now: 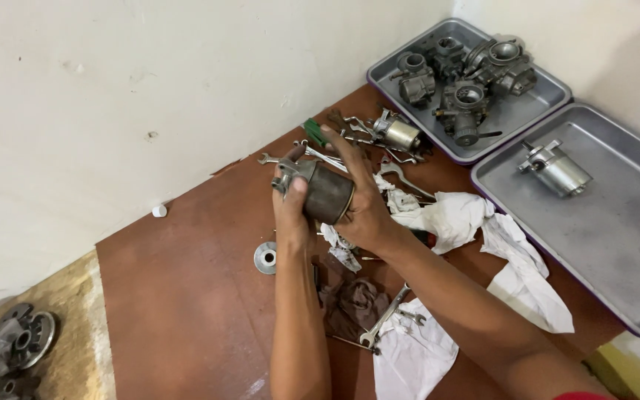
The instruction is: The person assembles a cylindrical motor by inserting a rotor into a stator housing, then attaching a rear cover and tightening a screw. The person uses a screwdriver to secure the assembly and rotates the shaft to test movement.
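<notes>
Two hands: both wrap one dark cylindrical metal part (325,192), lifted above the brown table (187,259).
Left hand (292,215): fingers clenched around the part's lower left side, thumb pressed on its grey metal end.
Right hand (364,200): fingers curled over the part's top and right side, grasping it.
Part's place: in mid-air between the two palms, over the rags and tools, tilted with its grey end up-left.
Under the hands: white rags (453,218), a dark rag (353,304), and a wrench (385,317) lying near the forearms.
Left of the hands: a round metal washer (265,258) flat on the table.
Far corner: a grey tray (535,104) holding several carburettors (468,74).
Right side: a second tray (616,237) with one silver cylindrical part (557,170).
</notes>
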